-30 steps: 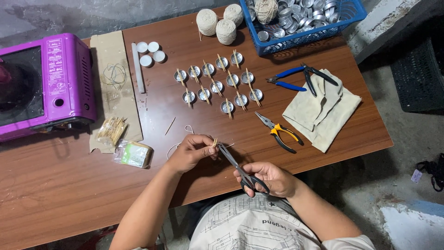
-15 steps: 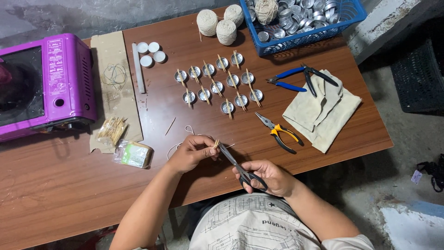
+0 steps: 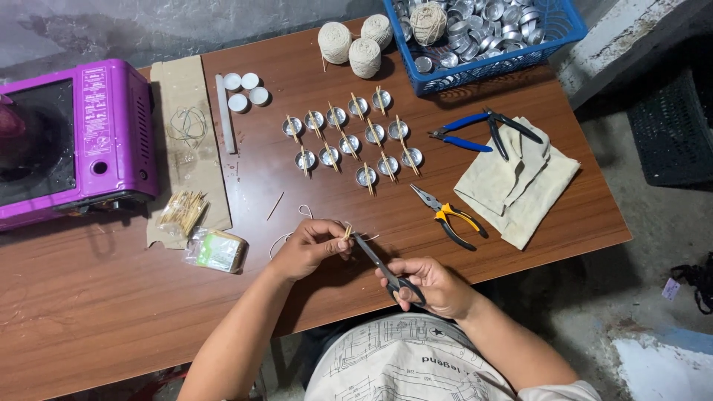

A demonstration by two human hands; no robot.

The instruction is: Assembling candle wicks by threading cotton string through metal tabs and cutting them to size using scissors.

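My left hand [image 3: 312,246] pinches a short wooden stick [image 3: 347,232] with white string [image 3: 288,236] trailing from it, just above the brown table [image 3: 89,312]. My right hand [image 3: 431,286] grips black-handled scissors [image 3: 386,269]. Their blades point up and left, with the tips at the stick. Beyond my hands, several small metal cups [image 3: 349,141] with sticks laid across them stand in rows.
A blue basket [image 3: 486,63] of metal cups sits at the back right, three string balls [image 3: 355,44] beside it. Yellow-handled pliers [image 3: 449,215], blue-handled pliers [image 3: 483,130] and a cloth [image 3: 512,186] lie to the right. A purple stove [image 3: 74,141], cardboard [image 3: 189,148], loose sticks [image 3: 182,212] and a packet [image 3: 219,251] lie left.
Both hands stay in nearly the same place. The scissors' tips have closed in slightly on the stick held in my left hand.
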